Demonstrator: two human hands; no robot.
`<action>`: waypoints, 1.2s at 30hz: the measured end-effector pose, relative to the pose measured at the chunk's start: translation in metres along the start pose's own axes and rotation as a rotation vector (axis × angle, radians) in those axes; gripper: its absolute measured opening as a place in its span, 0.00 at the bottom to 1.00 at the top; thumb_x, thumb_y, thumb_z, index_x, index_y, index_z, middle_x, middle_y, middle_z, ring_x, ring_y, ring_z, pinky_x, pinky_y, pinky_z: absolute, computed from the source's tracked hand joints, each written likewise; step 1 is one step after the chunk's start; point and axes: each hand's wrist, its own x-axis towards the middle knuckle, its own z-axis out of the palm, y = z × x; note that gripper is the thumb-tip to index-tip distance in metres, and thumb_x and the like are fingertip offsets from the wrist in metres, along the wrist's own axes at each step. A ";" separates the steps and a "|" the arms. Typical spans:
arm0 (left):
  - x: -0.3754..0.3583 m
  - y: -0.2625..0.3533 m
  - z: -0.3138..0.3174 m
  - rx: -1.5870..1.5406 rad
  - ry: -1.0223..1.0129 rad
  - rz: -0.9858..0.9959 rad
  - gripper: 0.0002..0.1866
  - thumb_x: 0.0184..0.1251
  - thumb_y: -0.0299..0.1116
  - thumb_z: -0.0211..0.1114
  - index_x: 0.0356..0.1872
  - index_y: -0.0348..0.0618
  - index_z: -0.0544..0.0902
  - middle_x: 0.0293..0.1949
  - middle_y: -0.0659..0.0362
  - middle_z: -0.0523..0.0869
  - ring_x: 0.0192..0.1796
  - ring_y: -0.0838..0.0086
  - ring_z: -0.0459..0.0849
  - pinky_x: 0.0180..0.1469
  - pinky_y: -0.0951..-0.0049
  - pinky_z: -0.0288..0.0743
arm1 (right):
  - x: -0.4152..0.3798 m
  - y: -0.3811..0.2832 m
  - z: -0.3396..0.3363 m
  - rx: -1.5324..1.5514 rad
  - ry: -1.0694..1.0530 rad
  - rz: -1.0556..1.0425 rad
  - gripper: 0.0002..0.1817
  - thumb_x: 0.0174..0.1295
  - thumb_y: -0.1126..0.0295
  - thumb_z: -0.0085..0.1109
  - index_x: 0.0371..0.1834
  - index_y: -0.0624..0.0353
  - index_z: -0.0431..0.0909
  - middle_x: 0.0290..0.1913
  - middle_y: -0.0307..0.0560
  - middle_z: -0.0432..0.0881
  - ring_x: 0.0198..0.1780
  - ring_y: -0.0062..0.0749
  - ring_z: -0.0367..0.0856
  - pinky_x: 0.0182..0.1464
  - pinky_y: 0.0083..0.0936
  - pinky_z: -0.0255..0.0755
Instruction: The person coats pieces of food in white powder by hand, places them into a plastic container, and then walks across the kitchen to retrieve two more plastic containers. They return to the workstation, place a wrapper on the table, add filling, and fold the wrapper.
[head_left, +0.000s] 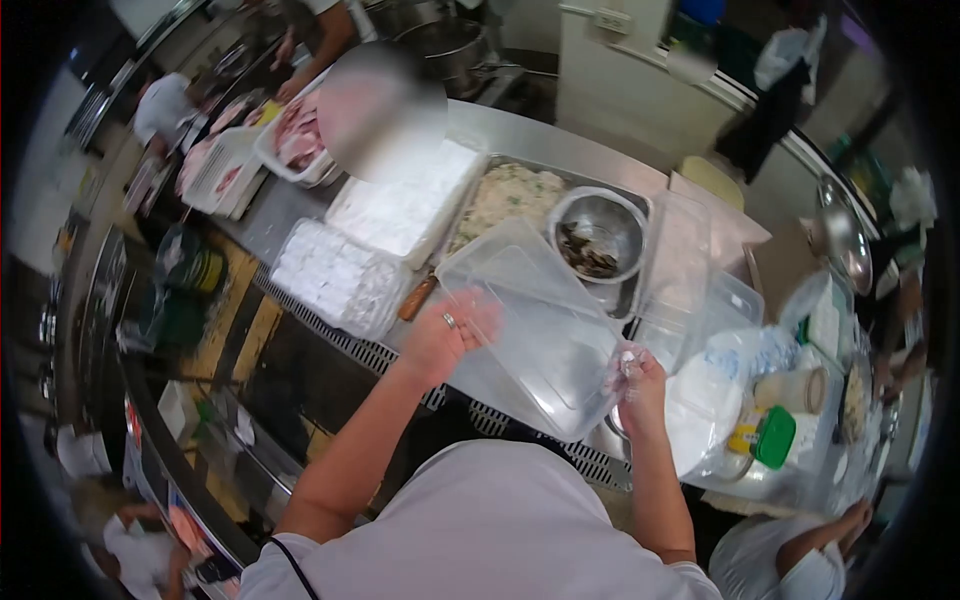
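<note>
A clear rectangular plastic lid [540, 325] is held at an angle over the front of the steel counter. At its left edge is my left hand [447, 335], a ring on one finger, the fingers reaching to the plastic and partly blurred behind it. My right hand [638, 388] is closed around the lid's right corner, with white powder on the fingers. Just beyond the lid sit a steel bowl [610, 225] with dark pieces in it and a tray of pale chopped mixture [510, 200]. A wooden handle [418, 297] lies near my left hand.
White-powdered trays [340, 275] and a tub of pink raw meat [300, 135] stand on the left. Clear containers [730, 300], plastic bags and a green-lidded jar [773, 437] crowd the right. Other people work at the far left and lower right.
</note>
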 end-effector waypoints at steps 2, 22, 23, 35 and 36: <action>-0.024 -0.004 -0.011 0.022 0.038 0.003 0.22 0.88 0.37 0.56 0.74 0.38 0.70 0.66 0.38 0.83 0.62 0.49 0.88 0.66 0.48 0.83 | 0.005 0.010 0.035 -0.007 -0.090 -0.001 0.08 0.79 0.76 0.54 0.54 0.60 0.82 0.39 0.39 0.82 0.33 0.26 0.81 0.35 0.26 0.80; -0.031 0.225 -0.215 0.847 -0.128 -0.115 0.23 0.75 0.30 0.70 0.69 0.42 0.79 0.36 0.56 0.91 0.28 0.76 0.84 0.30 0.74 0.78 | 0.064 0.023 0.280 -0.627 -0.260 -0.137 0.06 0.76 0.71 0.60 0.48 0.61 0.78 0.34 0.42 0.81 0.26 0.25 0.78 0.25 0.27 0.76; -0.036 0.235 -0.236 0.814 -0.090 -0.102 0.23 0.74 0.30 0.71 0.68 0.40 0.79 0.36 0.57 0.91 0.28 0.77 0.84 0.30 0.74 0.78 | 0.057 0.039 0.281 -0.503 -0.214 -0.128 0.05 0.77 0.70 0.59 0.47 0.60 0.77 0.33 0.42 0.80 0.26 0.25 0.78 0.25 0.28 0.76; 0.009 0.254 -0.342 1.397 0.657 0.529 0.13 0.77 0.38 0.69 0.50 0.39 0.91 0.40 0.51 0.94 0.40 0.55 0.92 0.48 0.61 0.83 | -0.030 0.170 0.362 -0.980 -0.070 -0.183 0.16 0.73 0.67 0.61 0.52 0.72 0.80 0.39 0.75 0.87 0.44 0.71 0.88 0.49 0.51 0.81; 0.011 0.251 -0.344 1.426 0.670 0.543 0.13 0.77 0.39 0.68 0.51 0.41 0.91 0.41 0.50 0.93 0.42 0.52 0.91 0.49 0.58 0.83 | -0.035 0.165 0.369 -1.057 -0.066 -0.223 0.16 0.73 0.66 0.61 0.52 0.72 0.79 0.39 0.75 0.87 0.44 0.71 0.88 0.48 0.52 0.81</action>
